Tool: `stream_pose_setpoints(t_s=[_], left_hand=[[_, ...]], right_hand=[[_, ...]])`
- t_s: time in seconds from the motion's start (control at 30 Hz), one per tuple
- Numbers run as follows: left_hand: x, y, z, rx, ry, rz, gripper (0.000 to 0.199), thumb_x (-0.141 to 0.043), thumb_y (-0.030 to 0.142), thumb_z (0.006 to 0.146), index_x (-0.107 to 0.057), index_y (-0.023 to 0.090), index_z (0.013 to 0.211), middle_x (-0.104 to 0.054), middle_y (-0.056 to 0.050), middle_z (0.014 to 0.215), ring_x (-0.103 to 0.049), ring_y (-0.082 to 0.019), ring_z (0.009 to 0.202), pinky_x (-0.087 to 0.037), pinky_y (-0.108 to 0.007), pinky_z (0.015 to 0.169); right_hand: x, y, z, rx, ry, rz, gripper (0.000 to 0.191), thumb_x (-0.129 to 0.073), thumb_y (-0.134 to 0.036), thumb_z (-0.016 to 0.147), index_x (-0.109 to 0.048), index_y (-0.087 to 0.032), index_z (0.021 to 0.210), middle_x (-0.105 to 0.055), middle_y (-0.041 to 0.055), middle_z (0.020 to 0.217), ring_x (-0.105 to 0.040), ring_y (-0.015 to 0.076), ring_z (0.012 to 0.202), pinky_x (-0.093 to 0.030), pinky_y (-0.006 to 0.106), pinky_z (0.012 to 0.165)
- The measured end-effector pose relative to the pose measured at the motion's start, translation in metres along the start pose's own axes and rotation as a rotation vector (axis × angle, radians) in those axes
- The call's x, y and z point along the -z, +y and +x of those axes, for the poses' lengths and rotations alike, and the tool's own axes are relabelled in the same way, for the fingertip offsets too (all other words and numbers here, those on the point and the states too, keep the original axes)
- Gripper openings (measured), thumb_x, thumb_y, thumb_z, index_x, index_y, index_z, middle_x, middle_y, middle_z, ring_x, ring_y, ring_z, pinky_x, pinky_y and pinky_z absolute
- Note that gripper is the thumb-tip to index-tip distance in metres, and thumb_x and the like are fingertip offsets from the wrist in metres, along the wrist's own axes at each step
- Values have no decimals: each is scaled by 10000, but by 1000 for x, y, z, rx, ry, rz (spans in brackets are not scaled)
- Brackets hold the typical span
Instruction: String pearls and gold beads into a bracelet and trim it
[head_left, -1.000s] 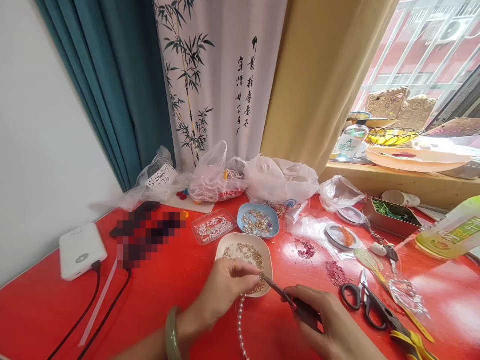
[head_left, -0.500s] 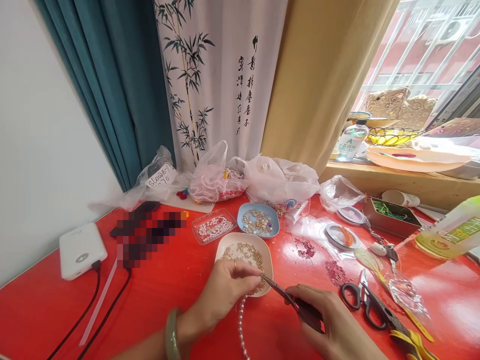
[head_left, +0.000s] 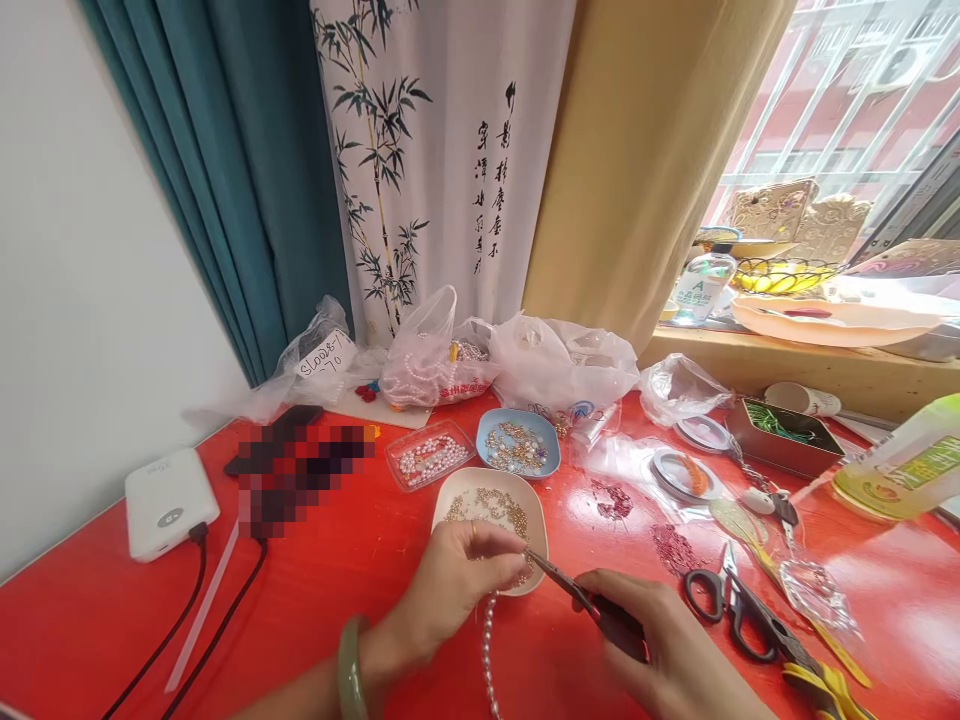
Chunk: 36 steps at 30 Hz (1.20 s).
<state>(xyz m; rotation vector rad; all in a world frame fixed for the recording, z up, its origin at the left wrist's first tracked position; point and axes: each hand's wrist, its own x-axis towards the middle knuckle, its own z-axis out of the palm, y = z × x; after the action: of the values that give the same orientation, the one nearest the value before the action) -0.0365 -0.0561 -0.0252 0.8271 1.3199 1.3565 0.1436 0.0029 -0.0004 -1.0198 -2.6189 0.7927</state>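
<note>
My left hand (head_left: 457,570), with a green bangle at the wrist, pinches the upper end of a pearl strand (head_left: 489,650) between thumb and finger. The strand hangs toward the bottom edge. In my right hand (head_left: 656,625) are dark-handled pliers (head_left: 574,590), whose tips reach my left fingertips. What lies between the tips is too small to make out. Beneath the fingertips is a cream dish (head_left: 450,490) of small gold beads. Behind it stand a blue dish (head_left: 555,455) of mixed beads and a clear tray (head_left: 393,462) of pearls.
Black scissors (head_left: 727,600) and yellow-handled pliers (head_left: 817,680) lie at the right, near a green tin (head_left: 795,455) and a bottle (head_left: 904,465). Plastic bags (head_left: 562,360) line the back. A white power bank (head_left: 171,505) with cables sits left.
The view has shifted very slightly. Both hands keep nearly the same pose, and the plier tips remain at my left fingertips.
</note>
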Motion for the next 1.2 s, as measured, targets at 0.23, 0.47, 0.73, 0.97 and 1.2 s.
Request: stream_pose_setpoints(t_s=[0.23,0.47,0.73,0.97,1.2], left_hand=[[2,-1,5,24,16,-17,216,-693,244,585,-655,118,756,-655,-53,729,-588,-139,678,-447,-232,631],[3,0,4,59,-14,-45,346,-683,242,603,-607,127,920,-654,-58,725,-605,-160,719,-447,-235,625],[0,0,1,10,-61,-76,233,-680,234,609,-646,119,809,-638,-32,666,-572,-112,585,-448,-244,625],[-2,2,-5,67,-131,-134,252,-528,306,751,-627,118,888,-641,-80,834,-604,-175,781,-462,-289,712],[-4,1,-6,-5,-191,-41,279,-620,290,687,-616,131,917,-641,-80,922,-574,-187,880,-417,-300,814]], right_hand=[[10,35,11,-143,160,-174,254,-374,-237,726,-515,-211,935,-581,50,895,-560,193,798,-433,283,658],[-10,70,19,-122,257,-576,285,-404,-252,748,-565,-161,964,-568,108,910,-546,246,832,-419,354,705],[-11,54,18,36,443,-461,232,-442,-328,797,-562,-184,934,-573,110,974,-530,257,913,-436,382,737],[-32,5,4,250,331,-70,141,-368,-212,851,-508,-202,871,-572,10,691,-551,101,542,-445,203,499],[-41,-11,8,388,356,-199,249,-427,-233,823,-542,-196,1042,-606,51,741,-582,133,565,-467,224,499]])
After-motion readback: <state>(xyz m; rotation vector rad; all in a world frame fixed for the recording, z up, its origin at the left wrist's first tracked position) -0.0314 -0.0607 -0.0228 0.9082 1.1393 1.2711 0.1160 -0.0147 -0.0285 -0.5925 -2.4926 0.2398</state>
